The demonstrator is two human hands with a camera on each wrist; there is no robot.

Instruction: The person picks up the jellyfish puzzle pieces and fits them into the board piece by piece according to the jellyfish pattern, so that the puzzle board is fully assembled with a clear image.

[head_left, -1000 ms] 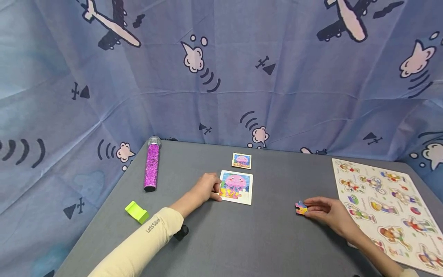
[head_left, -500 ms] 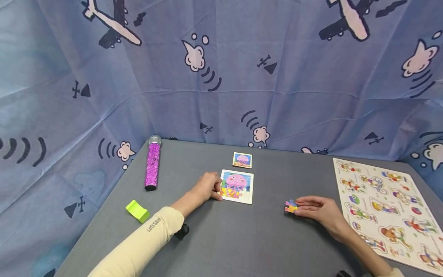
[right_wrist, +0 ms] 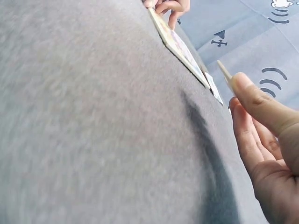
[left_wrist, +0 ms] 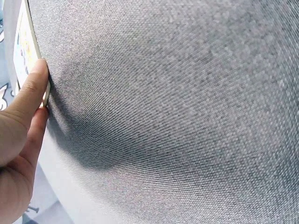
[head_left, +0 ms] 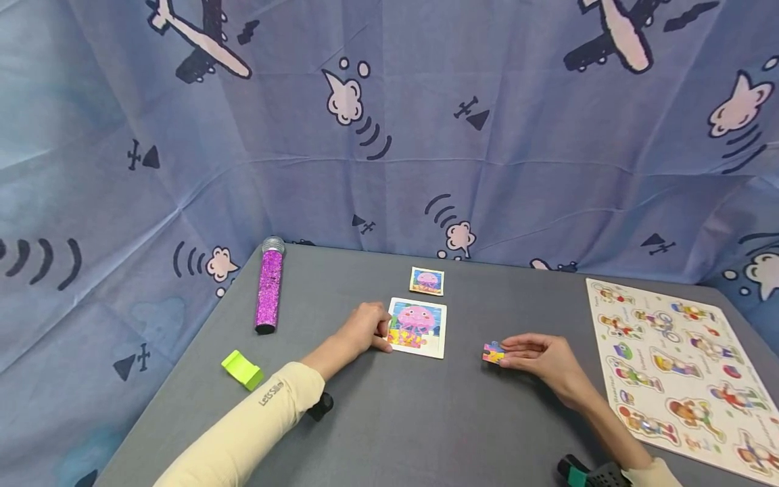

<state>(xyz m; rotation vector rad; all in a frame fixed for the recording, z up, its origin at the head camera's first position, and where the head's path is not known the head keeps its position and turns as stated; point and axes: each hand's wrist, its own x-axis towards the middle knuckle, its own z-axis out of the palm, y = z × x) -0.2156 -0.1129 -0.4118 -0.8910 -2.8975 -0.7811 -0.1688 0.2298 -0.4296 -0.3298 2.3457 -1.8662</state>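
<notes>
My left hand grips the left edge of a square white-framed jigsaw puzzle with a pink jellyfish picture. The puzzle lies flat on the grey table, with a pale gap at its lower right. In the left wrist view, the thumb lies over the frame's edge. Right of the puzzle, my right hand pinches a small blue, pink and yellow jigsaw piece between thumb and fingers. The right wrist view shows that piece edge-on, raised off the table.
Behind the puzzle lies a small jellyfish picture card. A purple glittery microphone and a lime-green block are at the left. At the right lies a large board with sports figures. A patterned blue curtain hangs behind the table.
My right hand has moved left with the jigsaw piece, from near the figure board closer to the puzzle. The left hand has stayed on the puzzle's edge.
</notes>
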